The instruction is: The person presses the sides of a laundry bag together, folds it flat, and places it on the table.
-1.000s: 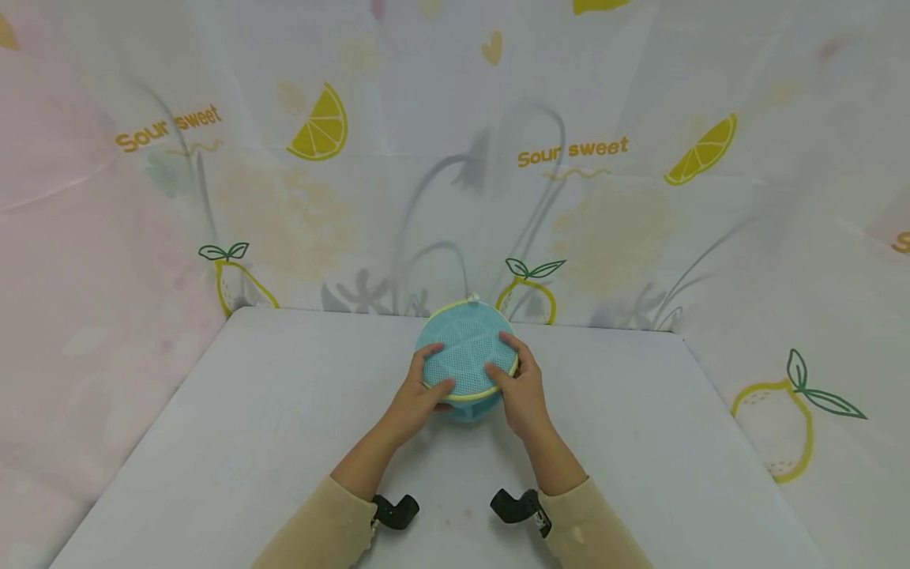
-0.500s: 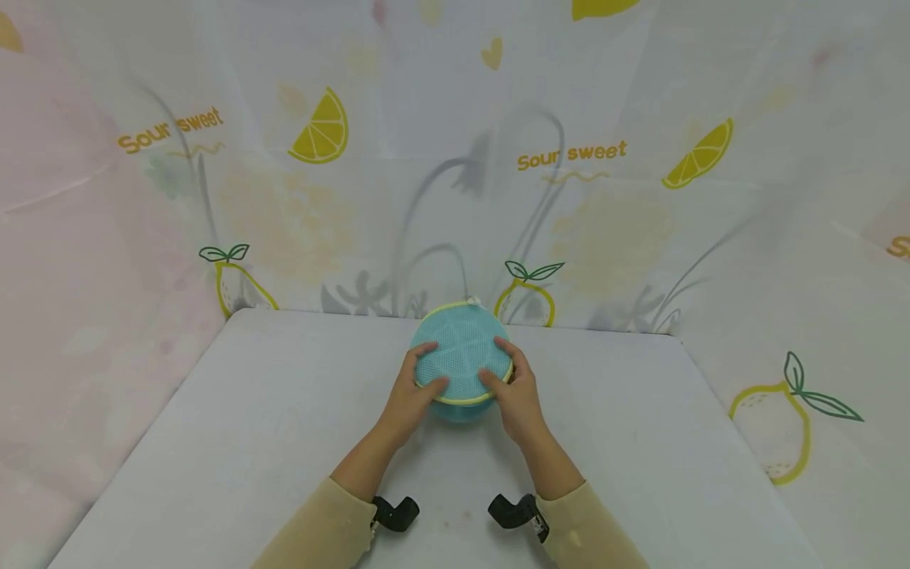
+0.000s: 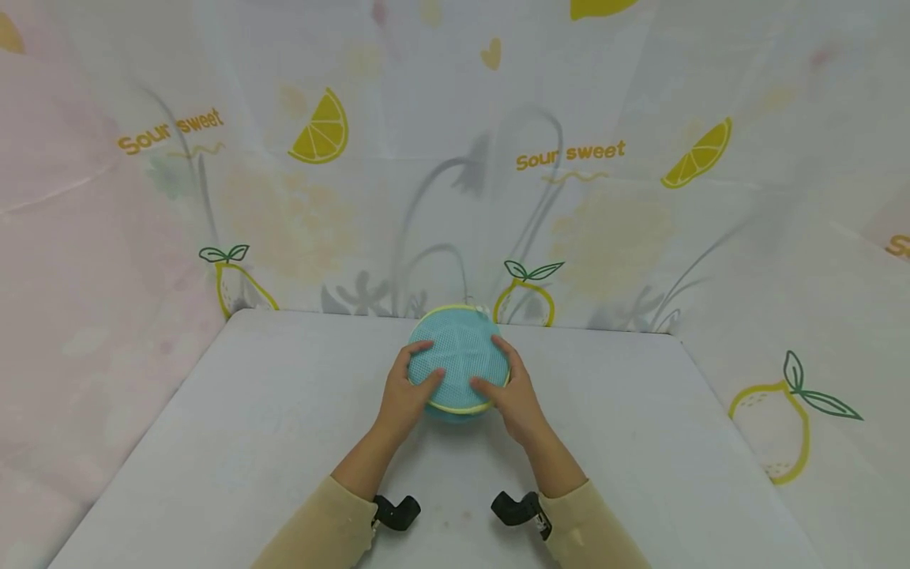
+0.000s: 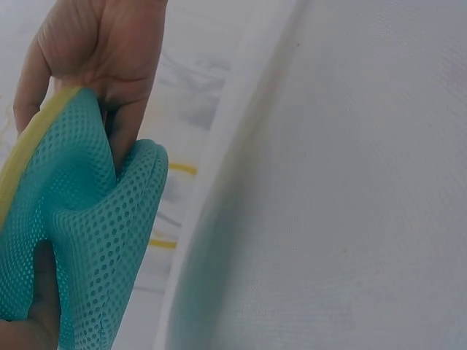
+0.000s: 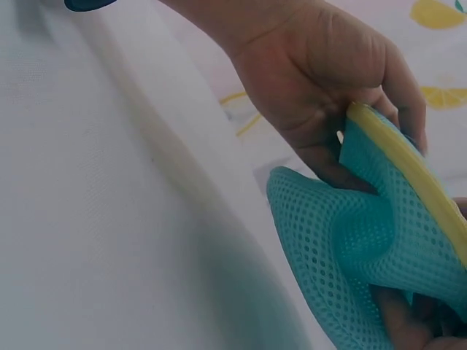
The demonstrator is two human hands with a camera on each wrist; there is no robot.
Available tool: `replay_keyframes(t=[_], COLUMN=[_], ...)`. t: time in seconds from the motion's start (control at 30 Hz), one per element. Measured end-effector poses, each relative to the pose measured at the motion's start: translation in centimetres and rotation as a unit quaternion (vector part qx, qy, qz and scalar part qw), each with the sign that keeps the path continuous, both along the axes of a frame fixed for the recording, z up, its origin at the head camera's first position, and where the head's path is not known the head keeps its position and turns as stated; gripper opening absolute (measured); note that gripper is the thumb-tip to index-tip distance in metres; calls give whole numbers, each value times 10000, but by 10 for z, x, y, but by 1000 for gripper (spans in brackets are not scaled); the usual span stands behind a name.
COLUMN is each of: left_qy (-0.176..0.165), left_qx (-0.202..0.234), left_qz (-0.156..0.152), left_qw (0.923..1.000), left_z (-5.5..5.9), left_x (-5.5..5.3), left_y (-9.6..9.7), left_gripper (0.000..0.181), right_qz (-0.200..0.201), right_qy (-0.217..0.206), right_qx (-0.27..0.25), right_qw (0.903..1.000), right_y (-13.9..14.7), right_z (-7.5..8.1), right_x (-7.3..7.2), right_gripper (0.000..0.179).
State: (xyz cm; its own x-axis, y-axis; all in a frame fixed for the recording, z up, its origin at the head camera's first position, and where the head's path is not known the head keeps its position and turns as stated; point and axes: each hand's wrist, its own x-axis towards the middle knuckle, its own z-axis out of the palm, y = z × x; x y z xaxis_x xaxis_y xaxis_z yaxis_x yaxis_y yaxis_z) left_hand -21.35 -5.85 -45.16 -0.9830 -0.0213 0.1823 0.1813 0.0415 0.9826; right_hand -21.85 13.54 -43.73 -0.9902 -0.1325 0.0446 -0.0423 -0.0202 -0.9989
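A round turquoise mesh laundry bag with yellow trim is held between both hands above the far middle of the table. My left hand grips its left edge, thumb on the near face. On the opposite edge, my right hand grips it the same way. A small pale tag or zip pull sits at the bag's top rim. Both wrist views show the mesh bag from below, its underside folded inward and fingers pressing into the soft mesh. The yellow trim runs along its upper edge.
The white table spreads around the hands. Behind it hangs a pale cloth backdrop with lemon prints, close to the bag. Black wrist devices are strapped at both sleeves.
The bag has shifted slightly left, and its round face has turned a little more toward the head camera. Both hands have kept their grip, with small thumb movements.
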Motion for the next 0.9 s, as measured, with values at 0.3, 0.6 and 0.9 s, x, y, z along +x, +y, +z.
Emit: replay_keyframes(t=[0.3, 0.6, 0.9], left_qy=[32, -30, -256], left_qx=[-59, -131, -91], left_qz=[-38, -129, -128], left_qw=[10000, 9998, 9995], left_z=[0, 0, -2], left_x=[-1, -4, -7], left_y=[-1, -3, -4], left_gripper=[56, 57, 57], right_qz=[164, 161, -148], right_qy=[7, 82, 488], right_qx=[291, 956, 1767], right_qw=[9994, 9953, 9829], right_y=[4, 8, 8], right_z=[-1, 4, -6], right_x=[-2, -7, -10], right_gripper=[86, 77, 67])
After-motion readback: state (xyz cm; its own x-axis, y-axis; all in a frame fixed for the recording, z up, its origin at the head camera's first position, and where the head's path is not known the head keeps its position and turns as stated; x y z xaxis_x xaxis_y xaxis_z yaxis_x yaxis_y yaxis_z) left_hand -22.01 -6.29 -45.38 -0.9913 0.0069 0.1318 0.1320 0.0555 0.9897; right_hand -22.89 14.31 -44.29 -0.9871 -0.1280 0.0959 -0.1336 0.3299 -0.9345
